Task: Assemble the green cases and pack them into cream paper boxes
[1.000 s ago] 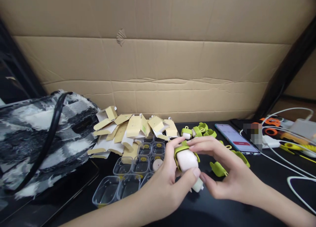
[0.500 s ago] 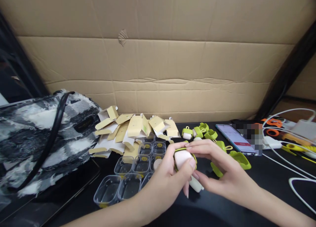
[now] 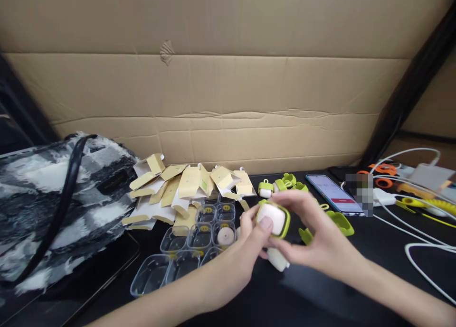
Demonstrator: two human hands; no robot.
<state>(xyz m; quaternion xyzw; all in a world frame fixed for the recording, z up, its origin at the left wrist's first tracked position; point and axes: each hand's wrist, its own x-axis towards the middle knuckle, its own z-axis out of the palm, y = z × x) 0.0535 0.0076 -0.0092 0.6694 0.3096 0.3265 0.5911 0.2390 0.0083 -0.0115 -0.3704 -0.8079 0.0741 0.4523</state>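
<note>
My left hand is closed around a small white rounded case, its thumb pressing on the white face. A green cover rims the case. My right hand grips the cover's right side, fingertips at the top and thumb below. Under the hands lies another white piece, partly hidden. Beyond them, a similar white case in a green cover stands on the table, near several loose green covers.
Clear plastic boxes stand in rows at left, one holding a round pale piece. Behind are opened cartons. A black-and-white bag is at far left. Right lie a phone, white cables and orange-handled scissors.
The case has turned in my hands, showing more of its white face and green rim. My right fingers have shifted along the cover. The view has moved slightly to the right.
</note>
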